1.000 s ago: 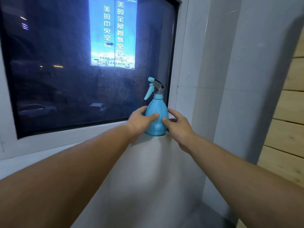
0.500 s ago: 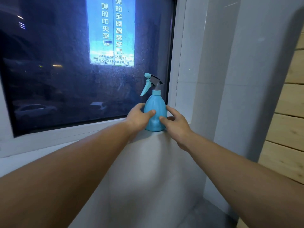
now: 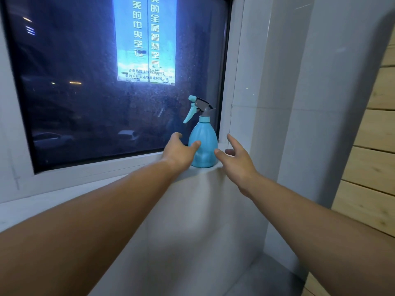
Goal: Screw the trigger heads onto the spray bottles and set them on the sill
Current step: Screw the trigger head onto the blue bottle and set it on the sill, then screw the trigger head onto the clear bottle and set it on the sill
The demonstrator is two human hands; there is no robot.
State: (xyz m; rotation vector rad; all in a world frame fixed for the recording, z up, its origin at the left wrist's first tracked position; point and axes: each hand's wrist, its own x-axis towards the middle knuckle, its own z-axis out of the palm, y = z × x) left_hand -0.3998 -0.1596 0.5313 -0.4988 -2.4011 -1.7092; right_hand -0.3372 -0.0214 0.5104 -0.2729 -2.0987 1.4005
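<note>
A light-blue spray bottle (image 3: pixel 204 144) stands upright on the white window sill (image 3: pixel 149 167), in the sill's right corner by the glass. Its grey and blue trigger head (image 3: pixel 197 107) is on the neck, nozzle pointing left. My left hand (image 3: pixel 178 152) rests at the bottle's left side with the thumb tip touching the body and the fingers spread. My right hand (image 3: pixel 237 157) is just right of the bottle, fingers apart, its thumb tip close to the bottle's lower right side. Neither hand grips the bottle.
A dark window (image 3: pixel 106 82) with a lit blue sign outside fills the back. A white tiled wall (image 3: pixel 277 103) closes the right side of the sill. Wooden planks (image 3: pixel 376 146) stand at the far right. Grey floor (image 3: pixel 256 280) shows below.
Both hands have loosened from around the bottle; the right hand has opened and drawn off to the right. The bottle stays standing on the sill.
</note>
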